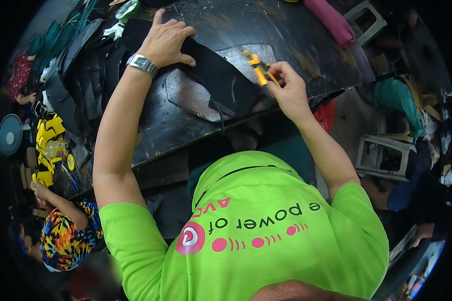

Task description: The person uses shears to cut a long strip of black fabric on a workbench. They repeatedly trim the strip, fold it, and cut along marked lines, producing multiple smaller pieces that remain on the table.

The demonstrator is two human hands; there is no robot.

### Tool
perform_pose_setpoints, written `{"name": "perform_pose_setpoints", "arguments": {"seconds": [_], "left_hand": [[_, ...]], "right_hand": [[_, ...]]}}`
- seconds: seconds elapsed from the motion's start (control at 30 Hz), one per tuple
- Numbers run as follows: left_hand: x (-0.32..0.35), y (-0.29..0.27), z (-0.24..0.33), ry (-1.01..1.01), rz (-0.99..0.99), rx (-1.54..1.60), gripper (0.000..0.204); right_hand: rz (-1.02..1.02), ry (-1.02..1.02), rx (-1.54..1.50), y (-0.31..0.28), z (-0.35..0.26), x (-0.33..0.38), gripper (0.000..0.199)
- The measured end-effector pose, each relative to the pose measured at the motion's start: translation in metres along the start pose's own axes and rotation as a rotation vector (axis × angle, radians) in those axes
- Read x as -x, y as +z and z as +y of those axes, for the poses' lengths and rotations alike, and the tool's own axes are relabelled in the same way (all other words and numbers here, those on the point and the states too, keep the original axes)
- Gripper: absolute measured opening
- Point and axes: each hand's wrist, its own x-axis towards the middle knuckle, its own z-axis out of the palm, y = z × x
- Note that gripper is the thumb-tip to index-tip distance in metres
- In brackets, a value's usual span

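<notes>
My left hand (168,42) lies with its fingers spread over the black strip (211,70), resting on it rather than gripping, where it slants across a grey plate (186,93) to the near edge of the bench (221,25), while the fingers of my right hand (288,89) are closed round a yellow hand tool (258,71) by the strip's right end. I judge the laying-out done and the work on this piece unfinished; at the bench's left end black pieces (85,75) lie heaped, whether finished or waiting I can't tell.
</notes>
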Motion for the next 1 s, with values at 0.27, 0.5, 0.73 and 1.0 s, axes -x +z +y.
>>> {"name": "perform_pose_setpoints", "arguments": {"seconds": [0.27, 0.5, 0.73, 1.0], "left_hand": [[0.007, -0.016, -0.018, -0.304, 0.375, 0.641, 0.043], [0.051, 0.040, 0.083, -0.789, 0.370, 0.754, 0.079], [0.100, 0.009, 0.126, -0.595, 0.629, 0.626, 0.052], [0.068, 0.021, 0.138, -0.010, 0.510, 0.744, 0.021]], "right_hand": [[0.196, -0.059, -0.493, -0.039, -0.009, -0.014, 0.028], [0.090, -0.008, 0.654, -0.070, 0.000, -0.037, 0.019], [0.099, -0.172, 0.962, -0.072, 0.014, -0.040, 0.028], [-0.102, -0.325, 0.637, -0.023, -0.010, -0.009, 0.027]]}}
